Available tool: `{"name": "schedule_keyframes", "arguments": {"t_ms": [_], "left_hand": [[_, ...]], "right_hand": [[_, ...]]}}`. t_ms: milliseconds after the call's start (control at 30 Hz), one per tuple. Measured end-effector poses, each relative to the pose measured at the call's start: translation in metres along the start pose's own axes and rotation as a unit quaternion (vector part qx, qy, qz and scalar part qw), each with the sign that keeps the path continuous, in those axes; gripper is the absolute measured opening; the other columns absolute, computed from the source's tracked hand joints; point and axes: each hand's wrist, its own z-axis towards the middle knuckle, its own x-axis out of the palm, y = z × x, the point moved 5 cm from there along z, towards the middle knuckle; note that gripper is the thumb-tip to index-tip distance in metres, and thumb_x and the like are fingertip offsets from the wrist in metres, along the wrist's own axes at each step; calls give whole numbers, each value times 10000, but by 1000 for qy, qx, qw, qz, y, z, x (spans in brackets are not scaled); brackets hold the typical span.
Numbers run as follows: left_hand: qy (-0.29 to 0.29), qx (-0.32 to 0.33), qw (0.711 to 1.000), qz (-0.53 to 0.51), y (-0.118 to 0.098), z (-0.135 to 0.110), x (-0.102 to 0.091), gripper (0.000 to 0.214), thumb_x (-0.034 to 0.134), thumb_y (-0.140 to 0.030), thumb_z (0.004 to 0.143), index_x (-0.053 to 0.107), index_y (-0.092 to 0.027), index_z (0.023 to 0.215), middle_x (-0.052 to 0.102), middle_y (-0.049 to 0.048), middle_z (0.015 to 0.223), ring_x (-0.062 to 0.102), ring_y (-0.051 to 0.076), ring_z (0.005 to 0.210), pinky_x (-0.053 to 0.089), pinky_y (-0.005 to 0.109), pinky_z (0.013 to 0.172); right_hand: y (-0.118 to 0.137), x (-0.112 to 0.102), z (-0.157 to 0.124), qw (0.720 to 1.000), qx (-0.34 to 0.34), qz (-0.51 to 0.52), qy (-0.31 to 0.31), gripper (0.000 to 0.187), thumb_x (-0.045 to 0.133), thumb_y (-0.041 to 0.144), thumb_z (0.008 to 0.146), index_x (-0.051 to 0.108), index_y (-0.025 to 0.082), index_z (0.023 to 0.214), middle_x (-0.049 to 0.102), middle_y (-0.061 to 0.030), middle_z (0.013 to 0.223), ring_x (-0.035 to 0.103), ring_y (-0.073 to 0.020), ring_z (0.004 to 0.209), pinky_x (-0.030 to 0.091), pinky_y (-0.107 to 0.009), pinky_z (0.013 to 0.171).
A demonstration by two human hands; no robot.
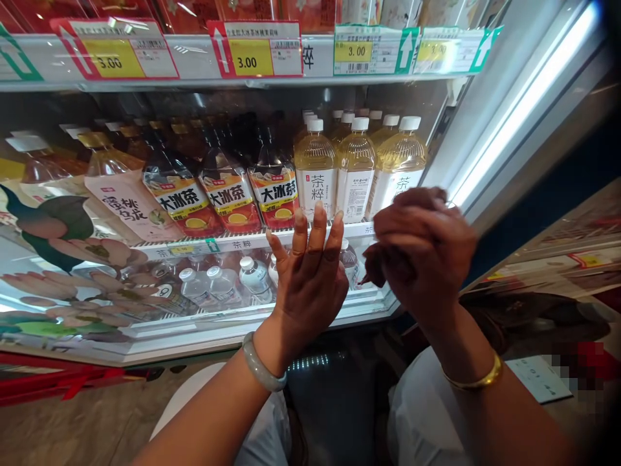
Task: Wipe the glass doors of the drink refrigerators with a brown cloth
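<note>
My left hand (310, 278) is raised before the middle shelf, fingers spread and holding nothing. A pale bangle (262, 366) circles that wrist. Just beyond the fingertips stands a clear bottle of light tea (315, 162) with a white cap and white label. To the right, my right hand (427, 252) hangs in the air with its fingers curled. What it grips, if anything, is in shadow and cannot be made out. It covers part of another light tea bottle (405, 152). A gold bracelet (478, 375) sits on the right wrist.
Dark-capped iced tea bottles (274, 188) and a pink-labelled bottle (129, 194) line the same shelf. Small white-capped bottles (255, 278) stand below. Price tags (255, 50) run along the upper shelf edge. A lit door frame (524, 103) bounds the right side.
</note>
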Motion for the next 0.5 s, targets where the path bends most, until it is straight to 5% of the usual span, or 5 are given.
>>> {"name": "schedule_keyframes", "arguments": {"t_ms": [100, 300, 500], "left_hand": [[4, -5, 1000, 1, -1, 0, 1, 892, 531, -171, 941, 58, -150, 1697, 128, 146, 1756, -40, 291, 1654, -151, 592, 1309], [-12, -15, 1000, -13, -2, 5, 2, 845, 525, -247, 999, 60, -160, 1699, 93, 157, 1754, -61, 310, 1648, -183, 620, 1286], [-10, -14, 1000, -11, -7, 9, 2, 866, 521, -214, 991, 20, -151, 1694, -5, 133, 1753, -102, 301, 1642, -178, 626, 1288]], "right_hand": [[-5, -3, -1, 997, 59, -20, -51, 351, 793, 331, 850, 683, 261, 1176, 594, -85, 1423, 572, -350, 1361, 470, -614, 1176], [38, 19, -9, 998, -39, 10, 38, 216, 740, 268, 916, 687, 296, 1124, 677, -26, 1320, 566, -252, 1378, 473, -534, 1240], [0, 2, -4, 998, 16, -26, -50, 306, 795, 322, 869, 709, 286, 1160, 638, -53, 1391, 585, -325, 1368, 455, -598, 1206]]}}
